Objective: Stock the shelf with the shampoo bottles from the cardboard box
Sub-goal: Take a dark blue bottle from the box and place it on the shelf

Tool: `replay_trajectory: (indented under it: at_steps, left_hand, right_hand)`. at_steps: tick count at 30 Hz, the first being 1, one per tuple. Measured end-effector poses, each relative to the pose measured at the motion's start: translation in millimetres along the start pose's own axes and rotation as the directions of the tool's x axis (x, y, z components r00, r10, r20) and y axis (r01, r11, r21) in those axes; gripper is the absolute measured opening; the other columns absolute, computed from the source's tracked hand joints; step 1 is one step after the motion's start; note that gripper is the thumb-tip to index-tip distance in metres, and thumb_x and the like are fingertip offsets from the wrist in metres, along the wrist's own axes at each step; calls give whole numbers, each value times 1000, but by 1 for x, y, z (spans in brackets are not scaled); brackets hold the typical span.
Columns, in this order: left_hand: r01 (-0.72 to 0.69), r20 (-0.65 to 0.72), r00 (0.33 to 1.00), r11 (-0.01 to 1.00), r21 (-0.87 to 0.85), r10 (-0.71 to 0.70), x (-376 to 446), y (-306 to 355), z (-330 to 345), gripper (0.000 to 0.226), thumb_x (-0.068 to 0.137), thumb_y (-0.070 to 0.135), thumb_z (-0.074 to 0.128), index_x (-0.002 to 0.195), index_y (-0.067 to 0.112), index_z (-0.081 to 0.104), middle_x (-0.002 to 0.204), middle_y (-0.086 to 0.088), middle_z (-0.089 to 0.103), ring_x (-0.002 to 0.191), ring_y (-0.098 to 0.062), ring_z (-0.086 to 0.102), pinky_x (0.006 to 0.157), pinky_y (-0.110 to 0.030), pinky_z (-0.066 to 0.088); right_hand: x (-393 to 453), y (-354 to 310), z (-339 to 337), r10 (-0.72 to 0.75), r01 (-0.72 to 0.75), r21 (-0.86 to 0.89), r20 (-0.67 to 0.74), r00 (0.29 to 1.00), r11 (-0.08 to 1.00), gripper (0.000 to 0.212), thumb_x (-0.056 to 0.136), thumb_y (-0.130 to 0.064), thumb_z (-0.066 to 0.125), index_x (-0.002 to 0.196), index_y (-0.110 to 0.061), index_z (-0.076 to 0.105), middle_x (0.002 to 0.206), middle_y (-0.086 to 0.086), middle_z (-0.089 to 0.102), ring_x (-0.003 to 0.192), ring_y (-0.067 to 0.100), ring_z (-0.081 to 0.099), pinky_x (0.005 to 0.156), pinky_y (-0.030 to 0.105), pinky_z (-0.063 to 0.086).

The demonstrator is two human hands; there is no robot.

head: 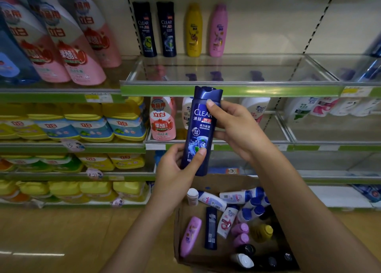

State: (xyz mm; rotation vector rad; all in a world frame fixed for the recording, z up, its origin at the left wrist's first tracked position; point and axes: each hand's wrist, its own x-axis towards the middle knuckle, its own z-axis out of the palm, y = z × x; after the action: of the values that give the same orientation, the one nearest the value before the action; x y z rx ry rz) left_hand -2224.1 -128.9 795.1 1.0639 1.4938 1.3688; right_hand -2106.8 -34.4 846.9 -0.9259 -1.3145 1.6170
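Both bare forearms reach up from the bottom of the frame toward its centre. The left hand (177,165) curls round the bottle's (203,128) lower part, thumb across the front. The right hand (237,128) grips its upper part, thumb near the cap.

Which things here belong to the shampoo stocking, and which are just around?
Job:
blue Clear bottle, held by left hand and right hand
cardboard box
glass shelf

Around:
pink detergent bottles
yellow pouches
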Motion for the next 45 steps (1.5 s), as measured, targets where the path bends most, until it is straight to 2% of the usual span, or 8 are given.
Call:
replay_trajectory:
  at_steps: [6,22,30,33,36,39,42,45]
  left_hand:
    - [43,147,988,999,31,-47,1,1,-13,36,86,38,53,117,21,58,109,7,68,97,2,64,70,-12,51]
    - [37,99,994,999,-6,-36,10,12,-3,36,90,36,52,123,23,54,108,13,65,93,9,62,66,-9,49]
    - [29,88,996,999,-37,-26,25,10,-11,10,92,30,52,99,36,56,103,14,66,90,9,63,67,-10,50]
    - [18,96,995,999,-43,-14,42,9,-25,11,90,33,54,99,39,55,106,14,66,93,8,63,70,-11,51]
    - [-6,145,989,999,-51,13,64,10,-44,28,80,42,57,108,40,54,112,14,65,102,4,62,79,-15,53]
    - [-22,185,982,999,-43,30,91,12,-65,34,80,37,62,113,36,55,113,16,64,104,4,61,88,-20,52]
    - [-31,222,974,998,-49,41,124,17,-85,17,87,27,60,101,36,56,102,19,65,95,7,64,75,-14,52]
    - [-84,232,969,996,-27,88,162,24,-100,33,84,31,60,116,23,57,113,4,67,103,-6,65,77,-19,54]
  right_hand:
    - [-3,-4,-8,10,-10,36,13,1000,999,19,99,-18,52,110,-7,64,96,5,71,87,14,67,79,35,59]
    - [9,-21,-14,11,-12,55,30,1000,998,22,96,-18,56,112,-6,65,91,3,73,85,14,69,82,39,58]
    - [34,-21,0,16,-16,0,72,997,1000,25,96,-18,56,116,-5,64,89,1,73,80,10,69,75,33,59]
    - [50,-21,12,8,-7,-15,65,998,1000,22,96,-20,57,113,-9,66,89,-1,73,81,9,68,73,32,59]
    - [72,-22,25,-2,4,-27,45,999,1000,23,96,-21,58,114,-9,65,89,-1,73,81,9,68,72,32,58]
    - [95,-25,40,-40,42,-39,33,999,998,21,96,-22,58,110,-10,67,90,1,72,81,12,68,73,33,58]
    - [120,-28,58,-80,80,-34,11,997,996,21,96,-22,57,110,-10,67,93,2,72,84,13,67,77,35,59]
    - [149,-31,76,-111,111,-42,-10,994,993,22,97,-23,56,112,-10,66,89,-2,72,80,11,67,81,38,57]
